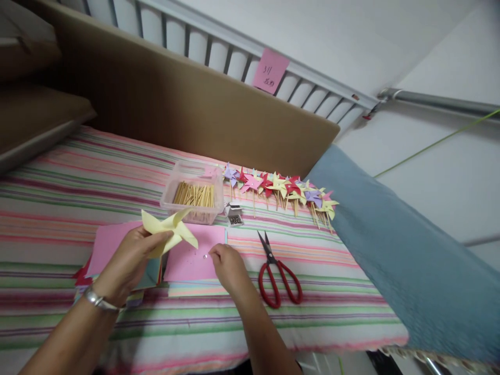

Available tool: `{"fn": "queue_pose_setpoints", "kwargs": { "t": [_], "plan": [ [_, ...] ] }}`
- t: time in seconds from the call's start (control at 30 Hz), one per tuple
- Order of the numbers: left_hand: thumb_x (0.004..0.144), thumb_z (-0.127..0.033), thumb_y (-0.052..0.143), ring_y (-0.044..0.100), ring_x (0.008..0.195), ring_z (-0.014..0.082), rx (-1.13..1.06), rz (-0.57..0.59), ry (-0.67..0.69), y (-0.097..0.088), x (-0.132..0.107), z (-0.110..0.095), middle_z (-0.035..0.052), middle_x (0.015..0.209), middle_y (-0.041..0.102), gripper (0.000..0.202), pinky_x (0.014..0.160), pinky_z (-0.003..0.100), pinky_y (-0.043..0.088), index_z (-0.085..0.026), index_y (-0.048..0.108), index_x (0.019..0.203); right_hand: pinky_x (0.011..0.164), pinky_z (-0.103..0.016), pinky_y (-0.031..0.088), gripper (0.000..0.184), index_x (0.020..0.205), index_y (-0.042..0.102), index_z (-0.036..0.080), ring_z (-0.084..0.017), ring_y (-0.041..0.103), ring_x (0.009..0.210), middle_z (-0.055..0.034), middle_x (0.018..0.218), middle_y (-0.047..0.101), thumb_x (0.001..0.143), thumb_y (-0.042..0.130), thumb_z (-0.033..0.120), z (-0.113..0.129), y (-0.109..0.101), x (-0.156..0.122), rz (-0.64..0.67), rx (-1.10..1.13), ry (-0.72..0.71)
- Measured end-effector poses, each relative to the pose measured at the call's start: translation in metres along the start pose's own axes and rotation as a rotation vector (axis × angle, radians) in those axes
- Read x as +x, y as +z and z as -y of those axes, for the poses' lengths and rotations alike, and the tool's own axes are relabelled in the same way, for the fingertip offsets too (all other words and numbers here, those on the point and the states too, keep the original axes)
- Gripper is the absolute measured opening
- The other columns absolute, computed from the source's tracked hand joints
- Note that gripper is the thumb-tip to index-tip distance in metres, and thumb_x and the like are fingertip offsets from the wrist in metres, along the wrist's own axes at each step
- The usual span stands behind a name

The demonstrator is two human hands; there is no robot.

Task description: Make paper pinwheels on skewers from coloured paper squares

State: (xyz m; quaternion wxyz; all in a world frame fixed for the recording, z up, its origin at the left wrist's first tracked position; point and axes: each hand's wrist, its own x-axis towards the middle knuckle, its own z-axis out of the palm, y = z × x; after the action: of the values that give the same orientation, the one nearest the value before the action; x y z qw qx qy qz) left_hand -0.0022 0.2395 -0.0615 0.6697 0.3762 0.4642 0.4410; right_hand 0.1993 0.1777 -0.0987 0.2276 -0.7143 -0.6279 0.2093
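Note:
My left hand (135,255) is closed on a pale yellow paper pinwheel (166,229), its folded blades pointing outward above the paper stacks. Over the pink paper sheets (187,255), my right hand (228,263) has thumb and forefinger pinched together. A tiny shiny metal piece (205,256) shows right at those fingertips; whether it is held or lies on the sheet, I cannot tell. A small open box (235,214) of little metal pieces sits just beyond. Red-handled scissors (275,271) lie to the right of my right hand, blades slightly apart and pointing away.
A clear plastic box (191,208) of wooden sticks stands behind the paper. Several finished pinwheels (279,185) on sticks lie at the back right. More coloured paper (113,242) is stacked under my left hand. A cardboard panel (187,104) borders the striped cloth (320,323).

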Motion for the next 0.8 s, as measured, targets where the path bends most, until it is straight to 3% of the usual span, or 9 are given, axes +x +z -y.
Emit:
{"fn": "queue_pose_setpoints", "kwargs": {
  "t": [0.3, 0.6, 0.8],
  "plan": [
    [0.056, -0.027, 0.076, 0.055, 0.056, 0.0143, 0.011, -0.016, 0.003, 0.0, -0.004, -0.008, 0.0036, 0.066, 0.067, 0.026, 0.046, 0.02, 0.037, -0.013, 0.07, 0.078, 0.074, -0.024, 0.042, 0.018, 0.082, 0.07, 0.022, -0.016, 0.057, 0.083, -0.0028, 0.084, 0.063, 0.081, 0.054, 0.012, 0.009, 0.0, -0.004, -0.057, 0.002, -0.06],
    [0.057, -0.027, 0.077, 0.058, 0.063, 0.0136, -0.012, 0.011, -0.006, -0.001, -0.001, -0.003, 0.0031, 0.072, 0.069, 0.028, 0.056, 0.02, 0.041, -0.012, 0.07, 0.079, 0.079, -0.028, 0.042, 0.017, 0.086, 0.072, 0.018, -0.019, 0.055, 0.087, -0.0059, 0.086, 0.065, 0.08, 0.057, 0.01, 0.007, 0.011, -0.003, -0.047, -0.088, -0.1],
    [0.055, -0.027, 0.079, 0.057, 0.061, 0.0123, -0.016, -0.008, -0.023, 0.002, -0.001, -0.004, 0.0025, 0.069, 0.069, 0.027, 0.055, 0.019, 0.041, -0.012, 0.07, 0.076, 0.078, -0.025, 0.042, 0.019, 0.089, 0.071, 0.019, -0.018, 0.056, 0.088, -0.0051, 0.087, 0.065, 0.084, 0.055, 0.012, 0.005, 0.005, -0.001, -0.065, -0.064, -0.078]
  ]
}}
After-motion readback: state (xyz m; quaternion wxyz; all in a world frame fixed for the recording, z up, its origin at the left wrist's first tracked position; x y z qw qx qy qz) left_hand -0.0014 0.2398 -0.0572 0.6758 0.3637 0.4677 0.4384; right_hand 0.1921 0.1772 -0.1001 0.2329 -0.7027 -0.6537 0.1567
